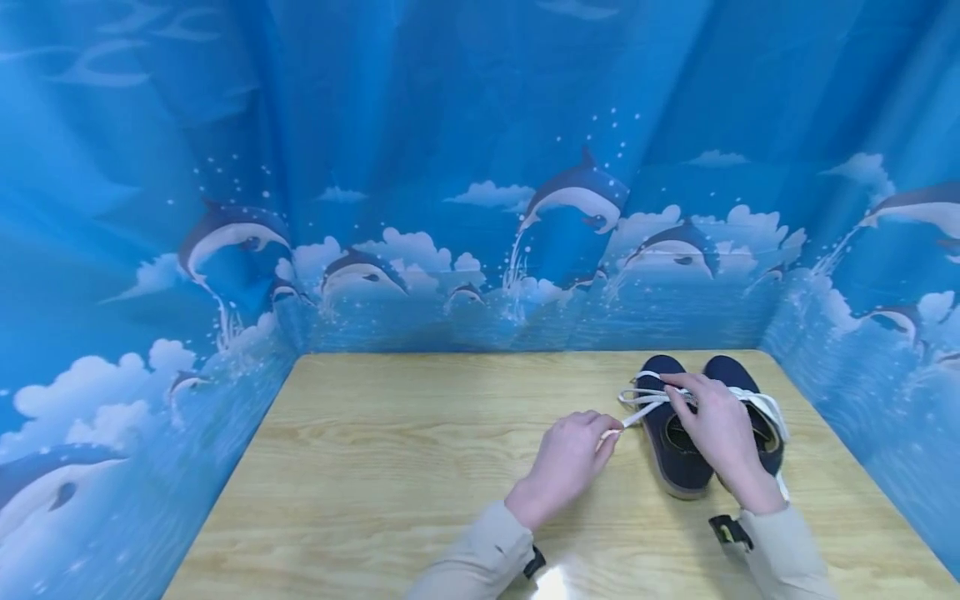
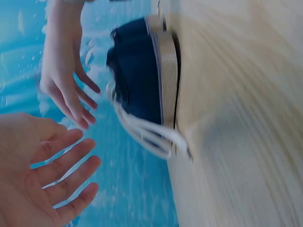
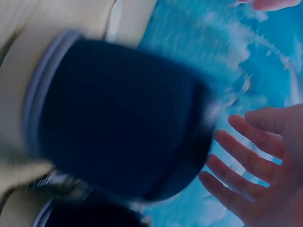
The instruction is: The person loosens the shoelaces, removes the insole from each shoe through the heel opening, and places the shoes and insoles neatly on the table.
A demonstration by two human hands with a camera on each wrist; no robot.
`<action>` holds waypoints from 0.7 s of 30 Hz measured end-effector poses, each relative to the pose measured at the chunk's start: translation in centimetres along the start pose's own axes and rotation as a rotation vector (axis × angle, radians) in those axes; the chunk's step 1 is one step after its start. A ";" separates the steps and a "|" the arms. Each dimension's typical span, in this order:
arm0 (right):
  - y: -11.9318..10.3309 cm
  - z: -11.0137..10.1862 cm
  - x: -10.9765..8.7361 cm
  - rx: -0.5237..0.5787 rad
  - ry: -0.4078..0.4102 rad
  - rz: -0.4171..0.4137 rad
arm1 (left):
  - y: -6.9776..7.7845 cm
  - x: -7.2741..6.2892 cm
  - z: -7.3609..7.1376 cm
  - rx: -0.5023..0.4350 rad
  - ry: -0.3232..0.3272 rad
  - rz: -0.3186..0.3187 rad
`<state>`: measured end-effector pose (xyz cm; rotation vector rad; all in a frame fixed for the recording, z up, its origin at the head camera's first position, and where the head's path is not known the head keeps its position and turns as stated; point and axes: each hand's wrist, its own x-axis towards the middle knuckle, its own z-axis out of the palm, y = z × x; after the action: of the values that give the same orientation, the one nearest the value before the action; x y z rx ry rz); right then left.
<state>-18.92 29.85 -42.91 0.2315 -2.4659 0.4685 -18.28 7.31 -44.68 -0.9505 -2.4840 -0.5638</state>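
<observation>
A pair of dark navy shoes with white laces stands side by side at the right of the table in the head view. From the left shoe (image 1: 678,467) a white shoelace (image 1: 637,417) runs to my left hand (image 1: 566,458), whose thumb and fingertips pinch its end there. My right hand (image 1: 716,421) reaches over both shoes, fingertips at the laces; whether it grips them I cannot tell. In the left wrist view the left hand (image 2: 57,179) appears with spread fingers, beside hanging laces (image 2: 147,130). The right wrist view shows the right hand (image 3: 255,161) with parted fingers, near a blurred shoe (image 3: 123,118).
The wooden tabletop (image 1: 405,467) extends left of the shoes. A blue dolphin-print curtain (image 1: 450,167) surrounds its back and sides. Laces (image 1: 772,412) from the right shoe (image 1: 768,450) drape over its outer side. Dark straps (image 1: 731,532) show at the sleeve cuffs.
</observation>
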 end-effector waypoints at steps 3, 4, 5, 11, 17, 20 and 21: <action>1.8 0.0 0.0 -0.003 -0.072 0.011 | 1.3 0.7 1.2 0.014 -0.025 0.058; 2.3 0.0 0.0 -0.002 -0.094 0.014 | 1.7 0.9 1.6 0.016 -0.041 0.076; 2.7 0.0 -0.1 -0.002 -0.113 0.014 | 2.1 1.1 2.0 0.021 -0.059 0.096; 4.2 0.9 -0.9 -0.009 -0.163 0.003 | 4.3 1.7 3.6 0.081 -0.192 0.200; 4.9 1.5 -1.5 -0.005 -0.145 -0.003 | 5.4 1.3 4.7 0.124 -0.279 0.201; 5.1 1.4 -1.7 -0.004 -0.129 -0.003 | 5.5 1.2 5.0 0.130 -0.249 0.201; 5.2 1.4 -1.7 -0.007 -0.125 -0.004 | 5.5 1.2 5.0 0.133 -0.240 0.203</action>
<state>-19.71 34.19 -46.45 0.2700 -2.5878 0.4556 -16.49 14.24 -47.05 -1.2618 -2.5505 -0.2272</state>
